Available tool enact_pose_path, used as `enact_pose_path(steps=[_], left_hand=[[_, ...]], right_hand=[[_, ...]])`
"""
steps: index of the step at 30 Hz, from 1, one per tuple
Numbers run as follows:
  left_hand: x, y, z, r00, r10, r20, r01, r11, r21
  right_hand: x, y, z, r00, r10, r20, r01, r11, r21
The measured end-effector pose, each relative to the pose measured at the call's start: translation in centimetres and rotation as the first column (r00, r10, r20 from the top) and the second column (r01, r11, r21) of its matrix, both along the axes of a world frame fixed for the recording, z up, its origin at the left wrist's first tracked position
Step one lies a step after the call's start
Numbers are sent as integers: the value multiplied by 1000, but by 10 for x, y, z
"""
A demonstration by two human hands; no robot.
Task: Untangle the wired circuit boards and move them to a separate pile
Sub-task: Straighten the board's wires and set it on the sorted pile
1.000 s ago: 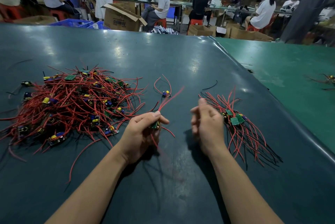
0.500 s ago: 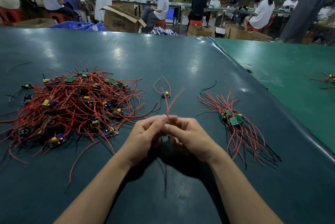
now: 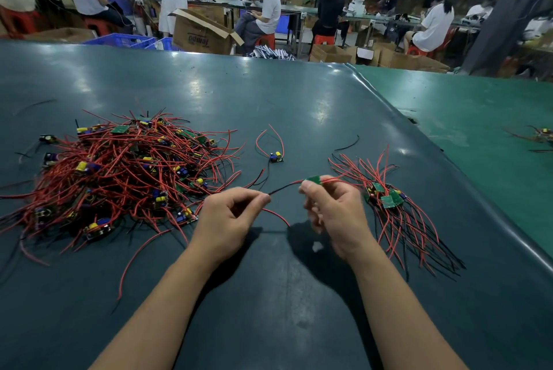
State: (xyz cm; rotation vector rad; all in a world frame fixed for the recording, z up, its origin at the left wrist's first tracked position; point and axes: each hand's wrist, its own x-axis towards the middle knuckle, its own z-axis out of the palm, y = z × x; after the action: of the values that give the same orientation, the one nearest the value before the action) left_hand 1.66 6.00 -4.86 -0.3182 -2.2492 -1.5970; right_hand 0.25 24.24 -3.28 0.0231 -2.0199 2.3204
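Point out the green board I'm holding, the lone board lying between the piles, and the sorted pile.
held board (image 3: 313, 179), head view, its green face above the right thumb
lone board (image 3: 276, 157), head view, its yellow part
sorted pile (image 3: 387, 201), head view, a green board

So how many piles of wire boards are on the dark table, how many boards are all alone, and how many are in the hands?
Piles: 2, the big tangle and the small pile
Lone board lying apart: 1
Held board: 1
Total: 4
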Motion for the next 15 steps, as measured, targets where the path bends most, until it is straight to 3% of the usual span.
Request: enact_pose_path(steps=[2,6,9,11,12,15], left_hand=[[-2,-8,-2,975,134,-176,-155,981,-113],[-4,-23,-1,822,420,-384,-488,868,-96],[-3,-24,-3,750,443,-491,-593,779,-203],[-7,-22,-8,825,378,-420,-536,757,-373],[-9,-20,-11,880,341,-331,-468,742,-479],[-14,-18,-15,936,329,-126,-324,661,-677]], right_hand=[[-2,5,1,985,-139,-104,136,990,-27],[-7,14,7,847,-491,-203,457,868,-194],[-12,24,7,777,-627,61,596,701,-393],[-13,27,4,815,-493,304,576,640,-508],[-13,26,3,834,-425,352,552,644,-530],[-12,18,0,893,-376,247,447,801,-397]])
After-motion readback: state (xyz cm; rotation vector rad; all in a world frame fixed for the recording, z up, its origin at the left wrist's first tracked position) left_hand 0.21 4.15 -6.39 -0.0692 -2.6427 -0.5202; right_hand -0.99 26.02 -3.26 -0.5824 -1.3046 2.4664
